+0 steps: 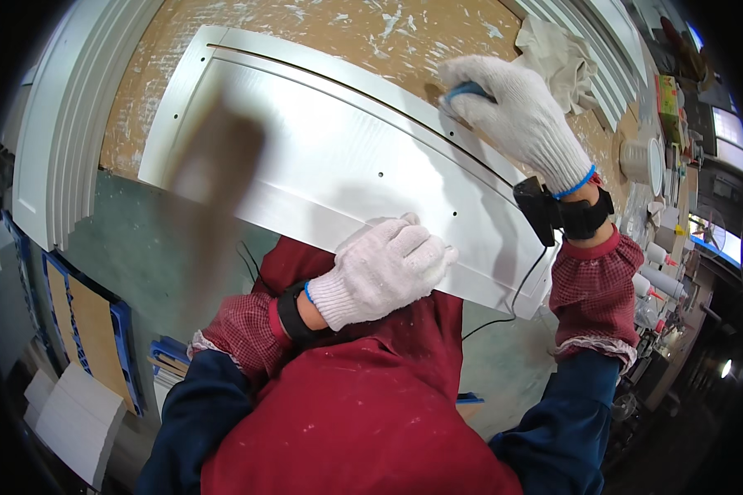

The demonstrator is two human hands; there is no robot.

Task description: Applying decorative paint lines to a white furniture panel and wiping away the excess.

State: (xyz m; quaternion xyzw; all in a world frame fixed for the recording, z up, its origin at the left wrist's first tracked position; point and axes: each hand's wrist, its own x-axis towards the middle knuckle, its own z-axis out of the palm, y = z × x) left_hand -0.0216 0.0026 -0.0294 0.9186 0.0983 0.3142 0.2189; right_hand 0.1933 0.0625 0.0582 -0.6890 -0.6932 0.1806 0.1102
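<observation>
A long white panel (305, 136) with a raised frame, a groove and several small dark holes lies across the bench in front of me. My left hand (388, 268), in a white knitted glove, rests closed at the panel's near edge. Its fingers are curled and their tips hidden, so I cannot make out what is in them. My right hand (512, 107), gloved alike, is over the panel's far right edge, closed around a small rounded blue object (468, 91). Most of that object is covered by the glove, and its kind does not show.
A brown blurred shape (223, 157) hangs close to the camera, covering the panel's left part. White mouldings (78, 115) stand at left. A crumpled cloth (557, 62) lies beyond my right hand, a white tub (640, 161) at right. A black cable (516, 301) runs from my right wrist.
</observation>
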